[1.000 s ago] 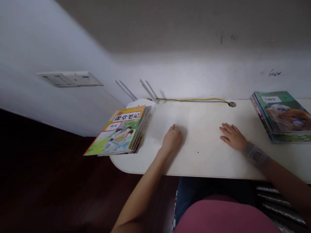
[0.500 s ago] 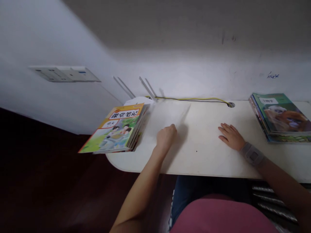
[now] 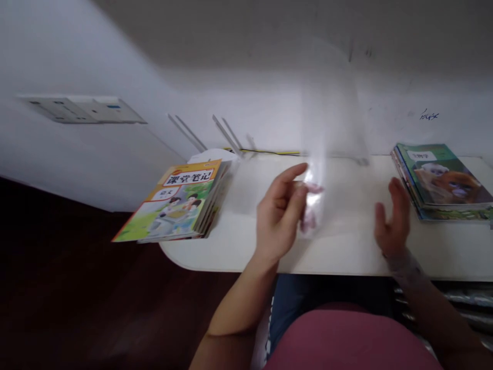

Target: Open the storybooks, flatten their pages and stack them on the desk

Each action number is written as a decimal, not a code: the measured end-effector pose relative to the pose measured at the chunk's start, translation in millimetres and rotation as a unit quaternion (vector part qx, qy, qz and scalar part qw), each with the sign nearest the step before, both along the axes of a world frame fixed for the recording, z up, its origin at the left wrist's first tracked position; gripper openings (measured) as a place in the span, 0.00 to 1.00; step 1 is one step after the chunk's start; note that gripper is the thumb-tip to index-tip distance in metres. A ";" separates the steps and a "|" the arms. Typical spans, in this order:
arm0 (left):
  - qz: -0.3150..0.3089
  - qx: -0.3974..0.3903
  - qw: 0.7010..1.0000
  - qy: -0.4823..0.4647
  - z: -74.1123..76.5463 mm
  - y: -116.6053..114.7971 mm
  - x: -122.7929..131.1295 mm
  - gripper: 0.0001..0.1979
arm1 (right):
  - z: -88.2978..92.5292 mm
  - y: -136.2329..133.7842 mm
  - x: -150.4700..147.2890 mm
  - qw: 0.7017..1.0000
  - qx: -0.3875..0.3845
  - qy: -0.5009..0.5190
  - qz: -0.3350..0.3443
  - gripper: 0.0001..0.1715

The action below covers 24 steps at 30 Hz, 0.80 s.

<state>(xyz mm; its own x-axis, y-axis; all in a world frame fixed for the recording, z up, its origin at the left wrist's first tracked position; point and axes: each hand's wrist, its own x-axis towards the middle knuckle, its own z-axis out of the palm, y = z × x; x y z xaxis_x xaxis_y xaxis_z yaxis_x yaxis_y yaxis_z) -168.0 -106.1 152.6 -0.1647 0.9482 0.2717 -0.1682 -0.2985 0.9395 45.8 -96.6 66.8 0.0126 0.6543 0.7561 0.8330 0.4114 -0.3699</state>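
My left hand (image 3: 281, 210) pinches the edge of a clear plastic sheet (image 3: 337, 128), perhaps a book cover or sleeve, and some fingers show through it. The film stands raised above the desk, its outline faint against the wall. To the right, my right hand (image 3: 393, 218) hovers over the desk, fingers apart and somewhat blurred, apart from the sheet. Another pale see-through sheet (image 3: 244, 187) seems to lie flat on the white desk (image 3: 215, 259), left of my left hand.
At the left, a pile of booklets (image 3: 181, 200) overhangs the desk edge. A second pile (image 3: 450, 177) with a monkey cover lies at the right. Behind are a white router (image 3: 211, 155) with upright antennas, a yellow cable (image 3: 285, 152) and a wall socket panel (image 3: 84, 109).
My left hand has lifted the clear sheet off the desk and moved right, turning palm inward. My right hand has risen from the desk and shifted right. The view has shifted slightly.
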 end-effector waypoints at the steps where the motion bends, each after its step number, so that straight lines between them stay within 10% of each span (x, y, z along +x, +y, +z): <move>1: 0.025 -0.009 1.000 -0.001 -5.9 0.8 -11.3 0.17 | 4.4 -2.6 17.3 0.999 0.016 -0.040 -0.012 0.31; 7: 0.046 -0.130 0.966 0.218 -83.7 17.1 -65.5 0.17 | -20.6 -21.8 82.4 0.972 -0.064 -0.225 0.023 0.33; 13: 0.046 -0.127 0.806 0.576 -136.0 14.2 -62.9 0.20 | -77.7 -25.8 94.2 0.917 -0.224 -0.326 0.048 0.24; 19: 0.054 -0.113 0.746 0.655 -130.0 14.5 -64.9 0.20 | -89.2 -23.7 103.3 0.896 -0.264 -0.349 0.080 0.32; 24: 0.175 -0.059 0.740 0.647 -92.0 39.5 -149.8 0.16 | -87.7 -17.2 103.7 0.912 -0.240 -0.326 0.069 0.28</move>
